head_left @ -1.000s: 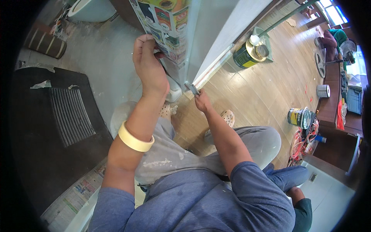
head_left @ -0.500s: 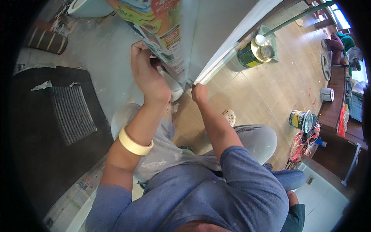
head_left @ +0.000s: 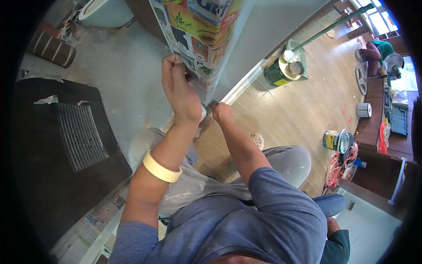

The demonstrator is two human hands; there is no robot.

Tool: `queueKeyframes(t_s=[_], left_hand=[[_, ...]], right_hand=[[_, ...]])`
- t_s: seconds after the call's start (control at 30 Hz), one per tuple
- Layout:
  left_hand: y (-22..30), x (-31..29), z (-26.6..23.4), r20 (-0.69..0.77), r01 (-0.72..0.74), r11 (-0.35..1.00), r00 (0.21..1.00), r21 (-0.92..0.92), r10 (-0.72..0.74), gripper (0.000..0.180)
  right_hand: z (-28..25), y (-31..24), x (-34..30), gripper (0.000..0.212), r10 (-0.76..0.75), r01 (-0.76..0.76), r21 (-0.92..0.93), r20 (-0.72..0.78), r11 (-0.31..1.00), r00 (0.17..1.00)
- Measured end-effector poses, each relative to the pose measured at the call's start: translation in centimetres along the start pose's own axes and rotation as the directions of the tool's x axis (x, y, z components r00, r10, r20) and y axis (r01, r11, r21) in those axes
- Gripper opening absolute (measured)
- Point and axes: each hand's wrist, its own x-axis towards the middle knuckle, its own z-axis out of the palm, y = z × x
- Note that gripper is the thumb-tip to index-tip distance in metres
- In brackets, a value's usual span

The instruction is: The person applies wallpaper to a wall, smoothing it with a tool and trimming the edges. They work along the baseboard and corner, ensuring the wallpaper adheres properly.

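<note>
Left hand (head_left: 182, 94) curled, fingertips at the left edge of the newspaper (head_left: 203, 42), which covers the wall's end; cannot tell whether it pinches the sheet. Right hand (head_left: 223, 113) closed round a small tool (head_left: 214, 104), mostly hidden, tip near the foot of the wall (head_left: 259, 39). My judgement: steady the paper lightly, keep the tool low and flat, short controlled strokes, no snagging the sheet. Tape roll (head_left: 162, 166) sits round the left forearm, apart from both hands.

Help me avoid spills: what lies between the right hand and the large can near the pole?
In the head view, only bare wood-look floor shows between the right hand and the large can.
</note>
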Motion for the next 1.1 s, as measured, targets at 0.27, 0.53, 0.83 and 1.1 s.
queueKeyframes(t_s=[0.27, 0.53, 0.83, 1.1], left_hand=[[0.5, 0.2, -0.3, -0.022, 0.079, 0.992, 0.996, -0.1, -0.081, 0.013], [-0.3, 0.7, -0.4, -0.043, 0.055, 0.995, 0.997, -0.081, -0.059, 0.011], [-0.2, 1.3, -0.8, 0.018, 0.152, 0.974, 0.988, -0.168, -0.151, 0.013], [-0.5, 1.4, -1.6, 0.037, 0.144, 0.976, 0.99, -0.165, -0.14, 0.01]], right_hand=[[-2.7, -1.2, -1.5, 0.055, -0.07, 0.07, -0.037, -0.009, 0.997, 0.997], [-8.7, -3.3, -5.7, 0.063, -0.158, 0.156, -0.028, -0.118, 0.987, 0.98], [-17.6, -7.8, -11.8, 0.062, -0.249, 0.29, 0.04, -0.407, 0.956, 0.879], [-24.4, -13.0, -18.4, 0.052, -0.209, 0.42, 0.15, -0.692, 0.895, 0.691]])
